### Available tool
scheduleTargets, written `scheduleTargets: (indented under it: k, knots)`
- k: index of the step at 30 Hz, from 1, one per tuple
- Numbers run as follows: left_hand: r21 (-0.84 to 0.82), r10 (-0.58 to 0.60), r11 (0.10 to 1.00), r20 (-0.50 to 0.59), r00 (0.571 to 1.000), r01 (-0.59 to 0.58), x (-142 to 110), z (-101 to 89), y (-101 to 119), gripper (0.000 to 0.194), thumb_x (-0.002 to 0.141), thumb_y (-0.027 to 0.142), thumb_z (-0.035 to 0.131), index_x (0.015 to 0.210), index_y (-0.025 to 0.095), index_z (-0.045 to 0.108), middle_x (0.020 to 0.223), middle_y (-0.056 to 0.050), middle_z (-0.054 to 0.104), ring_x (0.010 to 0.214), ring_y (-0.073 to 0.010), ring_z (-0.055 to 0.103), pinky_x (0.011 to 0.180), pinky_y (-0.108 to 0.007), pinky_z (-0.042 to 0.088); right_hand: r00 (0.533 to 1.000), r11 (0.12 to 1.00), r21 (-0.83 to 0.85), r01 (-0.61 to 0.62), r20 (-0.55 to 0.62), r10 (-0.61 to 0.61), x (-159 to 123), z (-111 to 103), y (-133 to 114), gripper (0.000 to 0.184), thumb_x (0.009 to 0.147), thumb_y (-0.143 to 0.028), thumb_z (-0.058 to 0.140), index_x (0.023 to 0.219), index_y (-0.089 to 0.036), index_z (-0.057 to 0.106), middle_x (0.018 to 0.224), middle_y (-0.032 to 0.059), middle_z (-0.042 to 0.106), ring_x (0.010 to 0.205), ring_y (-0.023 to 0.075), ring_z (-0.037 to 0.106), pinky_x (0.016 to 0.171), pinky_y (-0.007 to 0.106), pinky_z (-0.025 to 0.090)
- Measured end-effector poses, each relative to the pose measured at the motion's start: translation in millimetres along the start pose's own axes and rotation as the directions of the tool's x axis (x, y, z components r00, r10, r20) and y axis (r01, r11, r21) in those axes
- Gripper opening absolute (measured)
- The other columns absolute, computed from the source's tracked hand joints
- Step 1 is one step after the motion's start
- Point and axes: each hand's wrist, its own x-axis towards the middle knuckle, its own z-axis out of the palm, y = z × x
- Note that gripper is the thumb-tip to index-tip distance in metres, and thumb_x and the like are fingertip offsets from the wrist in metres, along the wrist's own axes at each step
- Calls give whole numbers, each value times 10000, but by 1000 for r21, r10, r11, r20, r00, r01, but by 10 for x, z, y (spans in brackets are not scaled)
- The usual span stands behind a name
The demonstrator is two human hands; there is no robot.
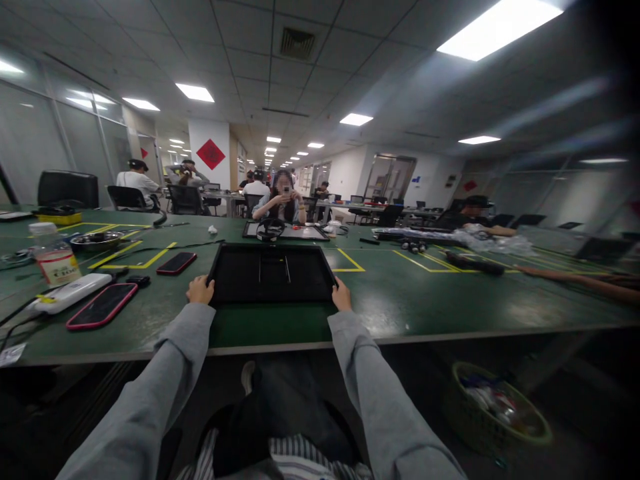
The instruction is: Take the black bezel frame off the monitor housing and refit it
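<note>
A black rectangular panel with a raised rim [233, 277] lies before me on the green table [280, 327]. Two thin, light-coloured strips [288, 269] show near its middle. On its left edge, my left hand [201, 289] is closed, gripping the near corner. My right hand [342, 295] grips the opposite side near the right corner. The parts of the fingers behind the rim are hidden. Just left of the panel is a phone with a red edge [177, 263]. Beyond the far rim sits a dark, looped object [271, 229] on a framed board [311, 231].
To the left are a pink-edged phone [103, 307], a white power strip [75, 293], a bottle [54, 260] and a metal bowl [97, 240]. At right lie a dark tool-like object [475, 263] and plastic wrap [493, 241]. A person [281, 203] sits opposite; a basket [530, 433] stands below.
</note>
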Motion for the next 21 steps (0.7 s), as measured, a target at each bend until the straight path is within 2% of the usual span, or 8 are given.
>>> scheduleTargets:
  k: [4,7,9,12,15,18,21]
  knots:
    - [20,70,997,-101,992,-68,-16,18,61,462,1005,325,465,1418,192,624,1545,-135,548,1442,-354,425,1170,-600,360,998,999,-19,38,-55,-39,-17,-20,-36,590,967,-167,364,1530,-80,518,1532,173,582,1425,265,549,1207,427,406]
    - [22,121,993,-193,974,-119,-23,21,108,485,1028,341,452,1468,181,579,1535,-143,557,1413,-338,459,1161,-565,370,977,989,-66,131,-160,-140,-32,-49,-86,604,1007,-186,291,1584,-83,436,1579,161,533,1458,226,509,1205,384,399]
    - [21,113,994,-205,972,-111,-27,20,122,484,1032,341,454,1474,182,573,1529,-149,559,1397,-334,484,1145,-543,388,963,979,-115,170,-189,-190,-45,-58,-117,607,1017,-191,271,1596,-69,409,1570,172,540,1449,218,514,1191,369,410]
    - [58,72,996,-169,983,-63,-29,17,112,463,1031,323,453,1451,188,595,1521,-151,564,1385,-340,507,1140,-550,387,977,976,-168,142,-133,-165,-64,-53,-144,601,1013,-181,291,1587,-70,431,1536,172,575,1420,224,542,1178,358,421]
    - [109,29,994,-68,997,-21,-21,4,90,460,1036,335,434,1435,187,608,1511,-158,574,1372,-356,529,1128,-578,399,995,978,-197,70,-55,-82,-79,-43,-145,589,996,-167,332,1561,-94,484,1514,152,604,1384,239,578,1168,358,432]
    - [145,-16,989,25,1000,12,-12,-15,82,496,1042,354,411,1472,174,580,1505,-164,584,1350,-348,565,1097,-527,453,1000,980,-200,24,1,-24,-86,-42,-136,590,981,-156,368,1552,-106,506,1503,142,617,1353,257,608,1160,381,444]
    - [157,-58,986,64,996,48,-29,-25,79,510,1035,364,429,1482,170,582,1435,-174,642,1289,-338,623,1039,-463,504,1000,981,-196,10,23,-5,-87,-45,-136,586,962,-140,401,1532,-112,534,1468,144,645,1331,259,623,1138,387,464]
